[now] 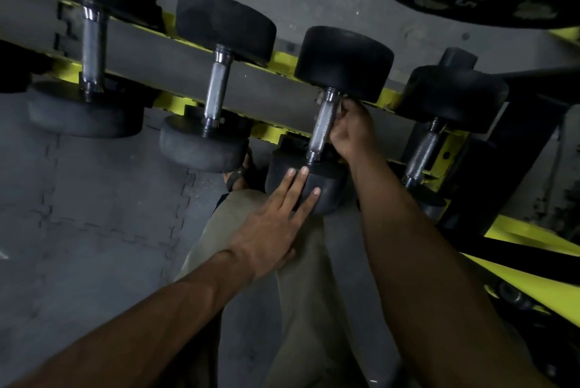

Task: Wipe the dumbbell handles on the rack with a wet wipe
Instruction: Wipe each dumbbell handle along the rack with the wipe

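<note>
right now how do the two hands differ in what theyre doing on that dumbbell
The left hand lies flat with straight fingers on the dumbbell's near rubber head; the right hand is curled against its knurled steel handle. The left hand holds nothing; a pale scrap, probably the wipe, shows by the right hand. Both touch the same dumbbell.

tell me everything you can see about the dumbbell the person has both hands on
The dumbbell is third from the left on the yellow rack, lying across its rails. It has two round, matte black, rubber-looking heads joined by a knurled, shiny metal handle with smooth collars. The left hand rests with straight fingers on the near head. The right hand curls round the handle's right side near the far head; a pale scrap there may be the wipe, but it is mostly hidden.
</note>
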